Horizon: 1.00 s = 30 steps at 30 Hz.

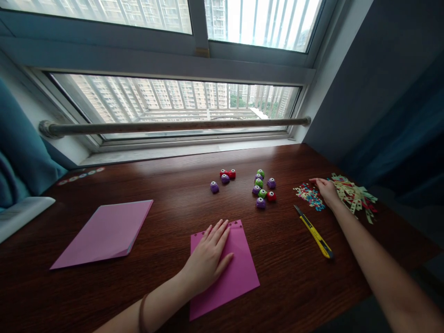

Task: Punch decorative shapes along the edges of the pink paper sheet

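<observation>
My left hand (208,261) lies flat, fingers stretched out, on a bright pink sheet of paper (239,263). Small shapes are punched along the sheet's top edge, and my fingertips partly cover that row. Over to the right, my right hand (326,190) is at a pile of tiny coloured paper cutouts (310,196), with its fingers drawn together at the pile's far edge. Whatever may be between those fingertips is too small to make out. Just beyond this hand lies a heap of pale, punched paper strips (355,196).
Several small purple, green and red craft punches (261,202) with eye-like tops stand mid-table. A yellow utility knife (315,236) lies near my right forearm, blade pointing away. A stack of pink paper (104,231) is at left. A metal rail (173,126) crosses the window.
</observation>
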{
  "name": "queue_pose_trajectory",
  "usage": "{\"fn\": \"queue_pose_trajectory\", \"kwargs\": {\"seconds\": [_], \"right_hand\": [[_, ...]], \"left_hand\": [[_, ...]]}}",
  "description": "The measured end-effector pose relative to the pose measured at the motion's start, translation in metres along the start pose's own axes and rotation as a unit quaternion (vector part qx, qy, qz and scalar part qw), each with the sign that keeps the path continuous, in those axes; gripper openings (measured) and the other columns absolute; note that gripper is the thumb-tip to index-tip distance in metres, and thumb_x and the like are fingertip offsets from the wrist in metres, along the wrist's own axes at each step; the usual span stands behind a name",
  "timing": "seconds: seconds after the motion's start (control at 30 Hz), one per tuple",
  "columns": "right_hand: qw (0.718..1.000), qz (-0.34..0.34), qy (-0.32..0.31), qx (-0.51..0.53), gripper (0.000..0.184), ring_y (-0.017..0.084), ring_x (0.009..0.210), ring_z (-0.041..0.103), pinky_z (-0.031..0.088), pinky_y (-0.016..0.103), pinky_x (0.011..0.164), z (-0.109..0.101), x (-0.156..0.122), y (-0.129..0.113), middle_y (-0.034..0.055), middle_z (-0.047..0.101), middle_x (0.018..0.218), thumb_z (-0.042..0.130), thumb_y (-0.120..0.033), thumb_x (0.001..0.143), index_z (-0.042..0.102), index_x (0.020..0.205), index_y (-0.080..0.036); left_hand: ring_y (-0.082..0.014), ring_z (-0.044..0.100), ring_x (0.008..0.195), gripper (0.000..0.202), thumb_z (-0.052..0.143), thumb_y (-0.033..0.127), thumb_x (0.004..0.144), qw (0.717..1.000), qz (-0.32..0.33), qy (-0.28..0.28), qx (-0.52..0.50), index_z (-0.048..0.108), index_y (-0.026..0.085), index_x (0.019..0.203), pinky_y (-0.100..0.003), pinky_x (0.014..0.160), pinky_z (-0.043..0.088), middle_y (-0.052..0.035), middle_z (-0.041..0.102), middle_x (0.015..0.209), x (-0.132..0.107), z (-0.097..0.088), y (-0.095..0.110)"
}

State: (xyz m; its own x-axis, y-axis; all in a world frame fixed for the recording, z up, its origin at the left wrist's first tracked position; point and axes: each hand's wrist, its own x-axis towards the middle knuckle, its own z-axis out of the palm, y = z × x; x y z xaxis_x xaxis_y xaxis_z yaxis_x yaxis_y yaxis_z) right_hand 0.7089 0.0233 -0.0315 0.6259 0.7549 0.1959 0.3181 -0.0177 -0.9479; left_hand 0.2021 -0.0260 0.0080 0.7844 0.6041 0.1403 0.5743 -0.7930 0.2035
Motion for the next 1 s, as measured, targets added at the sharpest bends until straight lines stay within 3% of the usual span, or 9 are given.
{"fn": "queue_pose_trajectory", "kwargs": {"seconds": [0.13, 0.33, 0.53, 0.6, 0.73, 0.8, 1.0], "right_hand": [[0.998, 0.028, -0.053, 0.022, 0.040, 0.013, 0.074, 0.063, 0.053, 0.031, 0.079, 0.005, -0.009, -0.003, 0.0081, 0.068, 0.080, 0.061, -0.052, 0.067, 0.067, 0.073, -0.013], [0.998, 0.030, -0.041, 0.049, 0.045, 0.013, 0.085, 0.064, 0.052, 0.030, 0.085, 0.012, 0.003, -0.016, 0.0076, 0.068, 0.091, 0.057, -0.057, 0.068, 0.067, 0.080, -0.015], [0.994, 0.054, -0.086, 0.048, 0.042, 0.015, 0.071, 0.064, 0.055, 0.031, 0.076, 0.021, -0.008, -0.027, 0.0085, 0.069, 0.076, 0.066, -0.053, 0.061, 0.067, 0.069, -0.013], [0.996, 0.045, -0.052, 0.059, 0.039, 0.015, 0.072, 0.064, 0.055, 0.030, 0.076, 0.015, -0.017, -0.030, 0.0084, 0.069, 0.076, 0.065, -0.052, 0.063, 0.066, 0.067, -0.013], [0.991, 0.023, 0.091, 0.100, 0.040, 0.013, 0.078, 0.064, 0.053, 0.028, 0.080, -0.001, -0.033, -0.028, 0.0068, 0.068, 0.078, 0.050, -0.052, 0.074, 0.061, 0.070, -0.014], [0.983, 0.030, 0.133, 0.120, 0.039, 0.012, 0.078, 0.064, 0.054, 0.028, 0.080, -0.004, -0.041, -0.025, 0.0054, 0.067, 0.075, 0.049, -0.052, 0.075, 0.059, 0.070, -0.014], [0.977, 0.049, 0.117, 0.171, 0.036, 0.013, 0.077, 0.065, 0.055, 0.031, 0.082, 0.013, -0.060, -0.034, 0.0057, 0.066, 0.073, 0.056, -0.048, 0.070, 0.059, 0.071, -0.013]], "left_hand": [[-0.0256, 0.014, 0.135, 0.058, 0.038, 0.039, 0.093, 1.000, 0.002, 0.006, -0.001, 0.022, 0.011, 0.141, -0.048, 0.108, 0.022, -0.0124, 0.021, 0.147, 0.001, 0.000, 0.000], [-0.0252, 0.014, 0.135, 0.058, 0.038, 0.038, 0.093, 1.000, 0.001, 0.006, -0.004, 0.020, 0.012, 0.141, -0.047, 0.108, 0.021, -0.0121, 0.020, 0.147, 0.000, 0.000, 0.000], [-0.0248, 0.013, 0.135, 0.058, 0.037, 0.038, 0.093, 1.000, 0.002, 0.001, 0.004, 0.019, 0.011, 0.141, -0.047, 0.108, 0.021, -0.0119, 0.020, 0.147, -0.001, 0.000, 0.000], [-0.0249, 0.013, 0.135, 0.058, 0.038, 0.038, 0.093, 1.000, 0.002, 0.002, 0.003, 0.020, 0.011, 0.141, -0.047, 0.108, 0.021, -0.0121, 0.020, 0.147, -0.001, 0.000, 0.000], [-0.0255, 0.014, 0.135, 0.058, 0.039, 0.037, 0.093, 1.000, 0.000, 0.010, -0.003, 0.021, 0.012, 0.141, -0.047, 0.108, 0.021, -0.0123, 0.021, 0.146, -0.002, 0.000, 0.000], [-0.0257, 0.015, 0.135, 0.058, 0.040, 0.037, 0.092, 1.000, 0.000, 0.014, -0.007, 0.021, 0.012, 0.141, -0.047, 0.108, 0.021, -0.0124, 0.022, 0.146, -0.002, 0.000, 0.001], [-0.0255, 0.015, 0.135, 0.058, 0.040, 0.037, 0.092, 1.000, 0.001, 0.014, -0.014, 0.022, 0.012, 0.141, -0.046, 0.108, 0.021, -0.0125, 0.022, 0.146, -0.002, 0.000, 0.001]]}}
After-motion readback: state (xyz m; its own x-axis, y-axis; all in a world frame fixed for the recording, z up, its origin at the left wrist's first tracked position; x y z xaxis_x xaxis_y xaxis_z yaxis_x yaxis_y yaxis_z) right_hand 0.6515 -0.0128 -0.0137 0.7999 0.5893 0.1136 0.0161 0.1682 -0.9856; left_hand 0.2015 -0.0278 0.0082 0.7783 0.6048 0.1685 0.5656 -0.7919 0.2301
